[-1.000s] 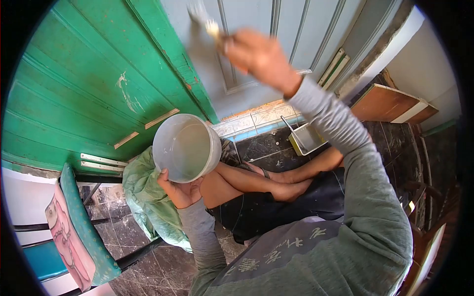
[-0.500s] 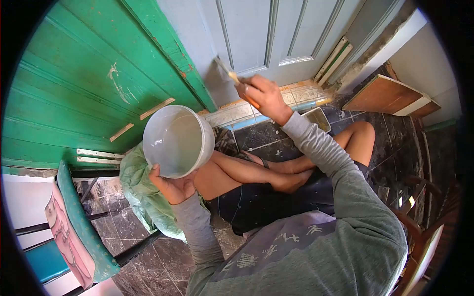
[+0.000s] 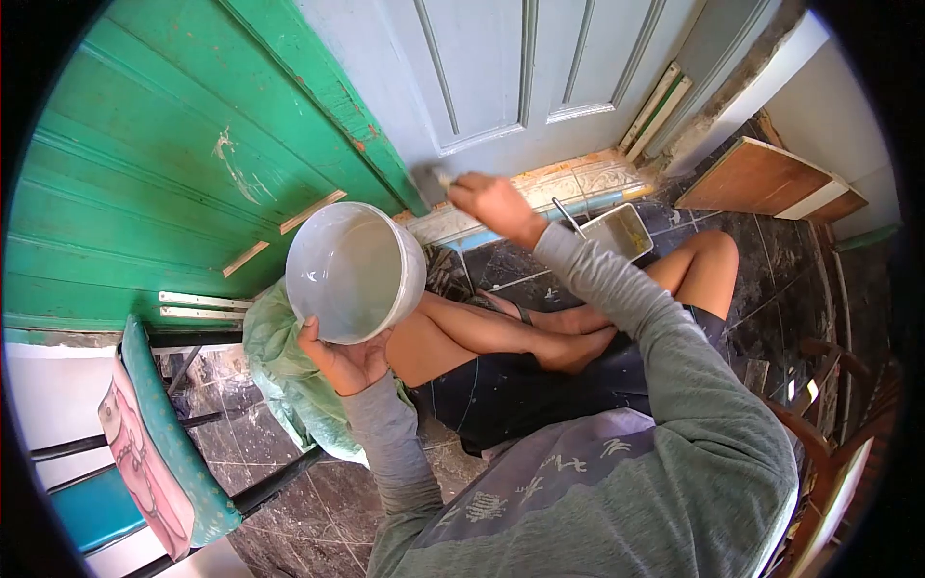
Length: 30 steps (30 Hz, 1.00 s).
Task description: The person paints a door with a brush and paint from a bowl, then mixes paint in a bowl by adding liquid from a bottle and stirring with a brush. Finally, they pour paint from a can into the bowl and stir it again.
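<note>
A translucent white bowl [image 3: 355,274] rests tilted in my left hand [image 3: 343,364], whose fingers and thumb are at its lower rim. Pale liquid shows inside it. My right hand [image 3: 493,204] is closed round a paintbrush [image 3: 442,180], blurred by motion. The bristles are near the lower left corner of the grey panelled door [image 3: 487,143], beside the green door frame [image 3: 371,144]. Whether they touch the surface is hard to tell.
A paint tray [image 3: 617,234] with a handle lies on the dark tiled floor. Green plastic [image 3: 279,337] is beside my legs. At left are a green door [image 3: 183,164] and a cushioned chair [image 3: 178,433]; a wooden board [image 3: 756,180] leans at right.
My right hand has moved down with the brush, toward the door's bottom edge. More of the paint tray and its handle now shows. The bowl remains in my left hand.
</note>
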Each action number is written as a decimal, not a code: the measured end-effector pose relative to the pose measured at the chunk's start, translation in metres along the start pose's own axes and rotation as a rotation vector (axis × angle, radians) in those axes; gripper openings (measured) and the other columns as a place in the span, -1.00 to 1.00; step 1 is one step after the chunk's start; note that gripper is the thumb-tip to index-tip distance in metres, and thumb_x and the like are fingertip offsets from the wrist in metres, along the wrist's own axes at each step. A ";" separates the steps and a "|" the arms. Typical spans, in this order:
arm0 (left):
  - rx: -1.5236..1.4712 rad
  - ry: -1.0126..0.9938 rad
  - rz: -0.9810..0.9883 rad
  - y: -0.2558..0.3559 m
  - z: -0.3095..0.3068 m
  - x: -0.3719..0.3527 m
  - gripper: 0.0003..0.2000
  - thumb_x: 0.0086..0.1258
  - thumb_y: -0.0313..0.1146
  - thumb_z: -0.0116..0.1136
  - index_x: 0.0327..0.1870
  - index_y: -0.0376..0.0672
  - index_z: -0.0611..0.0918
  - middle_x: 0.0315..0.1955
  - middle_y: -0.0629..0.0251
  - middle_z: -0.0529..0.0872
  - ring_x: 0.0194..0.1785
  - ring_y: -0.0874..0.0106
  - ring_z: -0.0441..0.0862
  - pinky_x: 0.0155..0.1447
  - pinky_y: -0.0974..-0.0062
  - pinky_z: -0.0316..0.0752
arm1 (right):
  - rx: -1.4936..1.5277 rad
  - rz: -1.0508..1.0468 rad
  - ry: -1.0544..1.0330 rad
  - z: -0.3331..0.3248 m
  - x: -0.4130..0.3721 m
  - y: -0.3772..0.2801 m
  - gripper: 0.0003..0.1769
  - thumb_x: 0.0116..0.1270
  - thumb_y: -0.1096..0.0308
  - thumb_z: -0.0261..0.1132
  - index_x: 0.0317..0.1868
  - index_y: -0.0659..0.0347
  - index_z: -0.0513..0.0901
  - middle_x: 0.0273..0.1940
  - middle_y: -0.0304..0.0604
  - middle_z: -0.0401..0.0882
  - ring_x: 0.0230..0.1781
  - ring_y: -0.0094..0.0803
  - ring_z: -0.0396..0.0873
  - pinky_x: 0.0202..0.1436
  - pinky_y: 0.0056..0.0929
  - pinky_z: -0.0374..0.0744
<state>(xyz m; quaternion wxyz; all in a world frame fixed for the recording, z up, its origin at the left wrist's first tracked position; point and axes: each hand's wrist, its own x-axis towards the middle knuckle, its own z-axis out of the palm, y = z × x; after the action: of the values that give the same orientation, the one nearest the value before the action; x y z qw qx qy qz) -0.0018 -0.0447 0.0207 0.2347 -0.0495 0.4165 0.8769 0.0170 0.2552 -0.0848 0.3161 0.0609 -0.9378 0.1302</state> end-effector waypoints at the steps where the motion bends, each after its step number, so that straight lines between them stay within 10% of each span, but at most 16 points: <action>1: 0.010 -0.014 -0.004 0.001 -0.004 -0.001 -0.29 0.31 0.15 0.10 0.40 -0.09 0.41 0.25 0.17 0.57 0.21 0.14 0.60 0.10 0.08 0.63 | -0.019 0.030 0.002 -0.026 0.023 -0.004 -0.89 0.24 0.38 0.22 -0.22 0.16 0.56 -0.28 -0.08 0.59 -0.27 -0.09 0.65 -0.25 -0.17 0.63; 19: 0.062 -0.095 0.015 0.015 -0.005 0.001 -0.31 0.29 0.24 0.03 0.37 0.04 0.42 0.22 0.25 0.58 0.10 0.11 0.62 -0.16 0.09 0.57 | -0.336 -0.555 0.100 -0.347 0.269 -0.063 -0.87 0.19 0.42 0.37 -0.41 0.27 0.58 -0.55 -0.02 0.49 -0.55 -0.15 0.54 -0.39 -0.27 0.51; 30: 0.071 -0.130 -0.019 0.016 0.023 -0.012 -0.25 0.23 0.29 0.05 0.40 0.05 0.39 0.26 0.19 0.50 0.20 0.07 0.51 0.06 0.02 0.52 | -0.238 -0.621 0.344 -0.456 0.325 -0.092 -0.88 0.20 0.44 0.37 -0.36 0.35 0.67 -0.46 0.04 0.66 -0.50 -0.15 0.64 -0.35 -0.30 0.55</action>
<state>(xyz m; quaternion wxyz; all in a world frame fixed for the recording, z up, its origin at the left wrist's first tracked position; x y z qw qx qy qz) 0.0045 -0.0406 0.0500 0.2712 0.0118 0.4309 0.8606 0.0406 0.2850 0.4810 0.4984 0.2824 -0.8164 -0.0734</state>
